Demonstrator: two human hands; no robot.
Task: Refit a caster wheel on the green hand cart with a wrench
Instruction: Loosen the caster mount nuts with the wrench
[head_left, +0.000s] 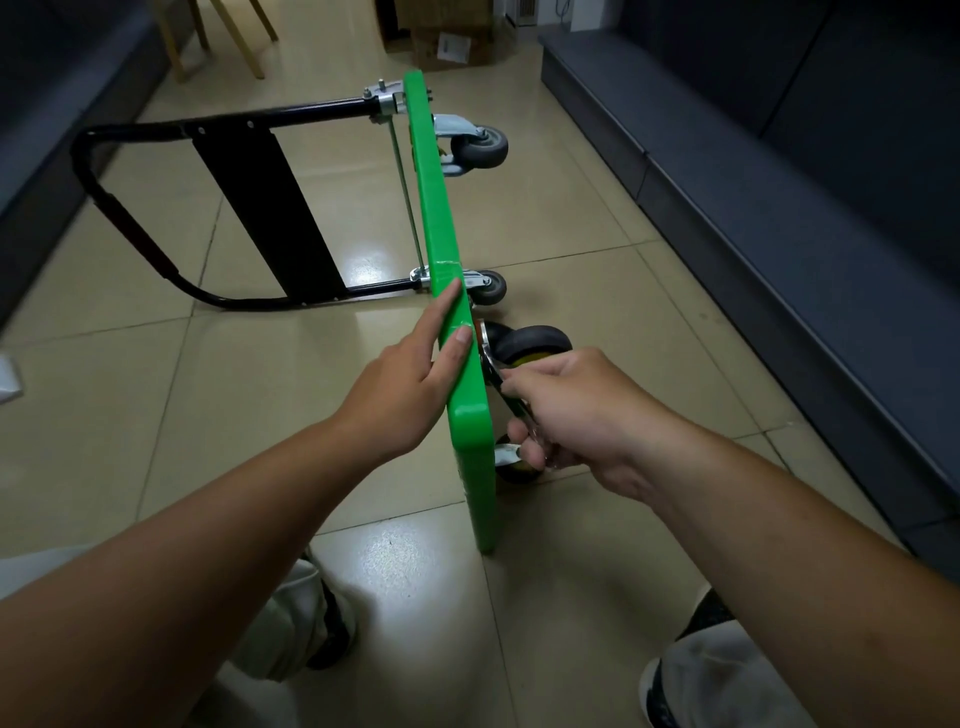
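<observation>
The green hand cart stands on its side edge on the tiled floor, deck upright, black folding handle lying out to the left. My left hand rests flat on the deck's top edge with straight fingers. My right hand grips a metal wrench on the wheel side of the deck, its head up at the mounting plate of a dark caster wheel with a yellow hub. Another near caster shows partly below my right hand. Two grey casters sit further along.
A dark low bench runs along the right wall. Dark furniture lines the left edge. Wooden chair legs and a cardboard box stand at the far end. My knees and shoes are at the bottom.
</observation>
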